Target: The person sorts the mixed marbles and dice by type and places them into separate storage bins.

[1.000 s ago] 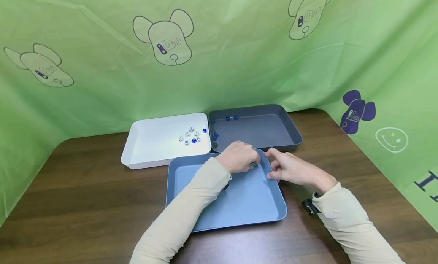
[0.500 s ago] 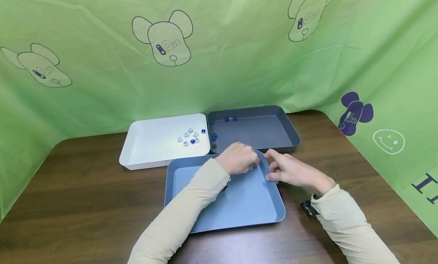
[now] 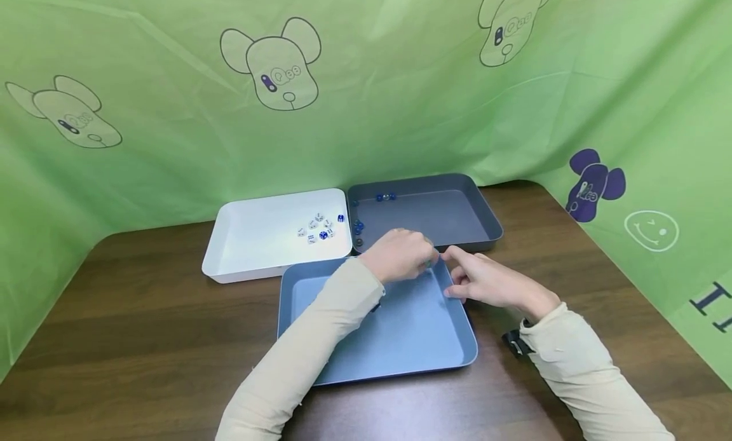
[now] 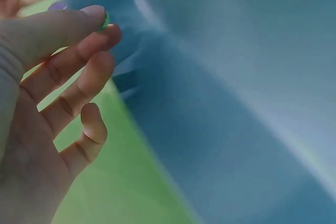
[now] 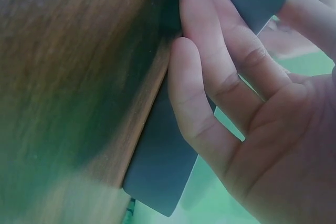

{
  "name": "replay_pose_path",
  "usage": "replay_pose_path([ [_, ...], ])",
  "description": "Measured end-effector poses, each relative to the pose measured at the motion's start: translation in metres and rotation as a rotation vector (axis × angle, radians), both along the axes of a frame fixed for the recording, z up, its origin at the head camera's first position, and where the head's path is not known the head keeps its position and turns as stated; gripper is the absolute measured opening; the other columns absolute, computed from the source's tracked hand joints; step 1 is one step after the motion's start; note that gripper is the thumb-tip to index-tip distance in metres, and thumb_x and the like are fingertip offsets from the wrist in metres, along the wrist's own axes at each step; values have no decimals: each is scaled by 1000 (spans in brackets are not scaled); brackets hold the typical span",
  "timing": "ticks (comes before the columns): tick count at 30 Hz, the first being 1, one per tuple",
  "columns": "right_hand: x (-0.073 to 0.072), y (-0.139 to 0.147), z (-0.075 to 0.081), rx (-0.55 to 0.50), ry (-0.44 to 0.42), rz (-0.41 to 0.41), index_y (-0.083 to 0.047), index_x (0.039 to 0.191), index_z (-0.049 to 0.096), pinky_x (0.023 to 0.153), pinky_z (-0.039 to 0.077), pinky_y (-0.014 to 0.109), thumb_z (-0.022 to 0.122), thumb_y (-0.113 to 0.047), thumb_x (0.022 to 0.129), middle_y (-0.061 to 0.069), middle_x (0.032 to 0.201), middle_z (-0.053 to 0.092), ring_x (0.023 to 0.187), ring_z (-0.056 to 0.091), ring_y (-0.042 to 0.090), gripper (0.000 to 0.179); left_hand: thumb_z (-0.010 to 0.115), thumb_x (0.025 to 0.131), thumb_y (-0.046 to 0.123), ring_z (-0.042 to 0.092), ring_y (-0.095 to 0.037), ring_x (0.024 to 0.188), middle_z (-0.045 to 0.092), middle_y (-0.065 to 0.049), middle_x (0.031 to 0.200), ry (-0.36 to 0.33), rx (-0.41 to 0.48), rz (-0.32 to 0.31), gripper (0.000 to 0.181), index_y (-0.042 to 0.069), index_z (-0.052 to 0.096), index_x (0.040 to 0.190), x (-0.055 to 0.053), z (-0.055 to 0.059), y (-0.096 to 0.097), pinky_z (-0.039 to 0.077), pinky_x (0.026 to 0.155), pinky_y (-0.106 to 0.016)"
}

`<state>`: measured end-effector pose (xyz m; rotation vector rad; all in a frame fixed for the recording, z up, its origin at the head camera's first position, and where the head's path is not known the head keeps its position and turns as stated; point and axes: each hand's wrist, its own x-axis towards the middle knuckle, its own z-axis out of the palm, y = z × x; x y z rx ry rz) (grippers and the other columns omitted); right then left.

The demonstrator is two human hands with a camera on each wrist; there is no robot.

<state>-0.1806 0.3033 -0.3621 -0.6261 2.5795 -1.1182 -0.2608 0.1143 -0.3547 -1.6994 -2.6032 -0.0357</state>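
Observation:
My left hand [image 3: 399,255] is over the far right corner of the blue tray [image 3: 412,339]. Its thumb and index finger pinch a small green glassy piece [image 4: 106,21], mostly hidden by the fingertips; it looks like a marble. The other fingers are loosely bent, as the left wrist view shows. At the same corner my right hand [image 3: 492,281] grips the tray's right wall, and in the right wrist view its fingers [image 5: 191,87] lie along the outside of that wall. Both hands are close together.
Behind on the left, a white tray [image 3: 246,237] holds several clear and blue dice [image 3: 319,228]. Beside it a dark grey tray [image 3: 434,215] holds several small round pieces [image 3: 386,197], mostly blue. A green cloth [image 3: 366,98] hangs behind the wooden table [image 3: 143,314].
My left hand has shifted slightly away from me and to the right, nearer the tray corner, with the green piece still pinched. The right hand keeps its place on the tray wall.

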Motion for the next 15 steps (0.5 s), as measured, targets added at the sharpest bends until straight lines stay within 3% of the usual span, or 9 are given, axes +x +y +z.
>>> replay_pose_path([
  [6,0,0,1,13,-30,-23,12,128,41,60,46,27,71,-1,91,-5,69,63,64,57,14,49,65,96,5,69,-12,102,74,4,114,-52,25,51,28,17,78,117,-14,22,-8,53,87,-26],
  [15,-1,0,1,12,-44,-22,13,129,40,60,46,27,70,-1,91,-5,67,61,64,57,17,51,62,98,7,66,-11,87,74,6,102,-75,65,126,26,18,79,113,-34,41,-18,54,80,-31],
])
